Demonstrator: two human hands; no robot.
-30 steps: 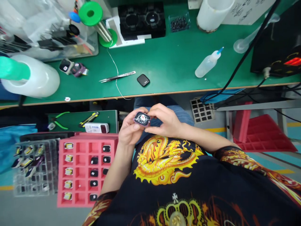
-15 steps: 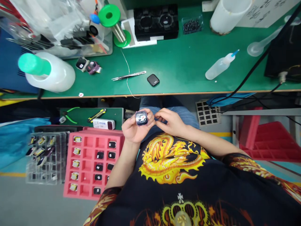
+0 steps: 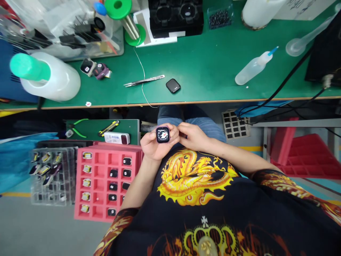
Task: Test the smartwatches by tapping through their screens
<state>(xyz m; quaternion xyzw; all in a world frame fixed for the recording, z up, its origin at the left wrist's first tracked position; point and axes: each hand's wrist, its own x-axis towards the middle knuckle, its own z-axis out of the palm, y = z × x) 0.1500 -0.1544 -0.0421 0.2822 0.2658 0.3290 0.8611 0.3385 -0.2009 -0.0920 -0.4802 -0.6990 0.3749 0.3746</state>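
Note:
My left hand (image 3: 153, 145) is closed around a small square watch case (image 3: 162, 134) with a purple frame, its dark face turned up. On the face are a ring of dial marks and a small white and red sticker. My right hand (image 3: 192, 136) is beside it, fingers curled against the fingertips of my left hand; whatever they pinch is hidden. Both hands are over my lap, below the bench edge. Beyond them on the bench lie a black square watch-shaped piece (image 3: 173, 85) and metal tweezers (image 3: 145, 81).
The green bench (image 3: 202, 64) holds a solder spool (image 3: 130, 28), a white bottle (image 3: 58, 78), a dropper bottle (image 3: 250, 71), two watch cases (image 3: 94, 69) and a black holder (image 3: 176, 21). A pink foam tray (image 3: 99, 185) of watch parts stands at left, near a cutter knife (image 3: 109, 128).
The watch case in my left hand has turned slightly, with its face now more squarely toward me. Both hands have shifted a little to the right. My right fingers stay against the left ones.

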